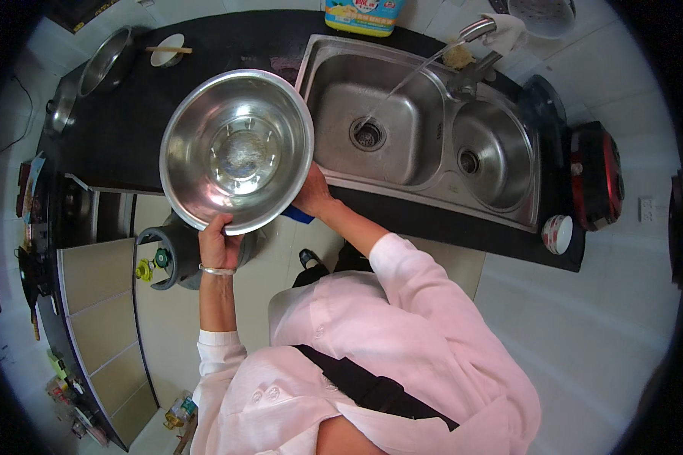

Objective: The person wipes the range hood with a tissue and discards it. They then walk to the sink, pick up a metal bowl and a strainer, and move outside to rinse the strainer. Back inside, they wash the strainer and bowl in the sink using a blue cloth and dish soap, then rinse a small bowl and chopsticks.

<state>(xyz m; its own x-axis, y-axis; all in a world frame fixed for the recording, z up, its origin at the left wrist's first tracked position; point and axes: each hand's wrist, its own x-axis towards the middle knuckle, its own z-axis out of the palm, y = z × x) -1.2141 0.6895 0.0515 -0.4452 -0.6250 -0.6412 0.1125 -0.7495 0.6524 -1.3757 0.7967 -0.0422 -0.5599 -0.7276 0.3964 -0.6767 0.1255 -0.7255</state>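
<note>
A wide stainless steel basin (245, 153) is held over the edge of the black counter, left of the double sink. My left hand (219, 242) grips its near rim, thumb on top. My right hand (314, 193) holds its lower right side, the fingers hidden beneath. Inside, the basin shows bright reflections and a dull round bottom. Water runs from the faucet (478, 29) into the large bowl of the stainless steel sink (375, 114) and reaches the drain. A cloth (503, 34) is wrapped about the faucet's spout.
On the black counter (131, 131) stand a metal bowl (107, 61) and a white bowl (168, 50) with chopsticks across it. A detergent jug (364, 14) is behind the sink. At right are a patterned bowl (558, 234) and a red-black appliance (597, 176). A gas cylinder (173, 256) stands below.
</note>
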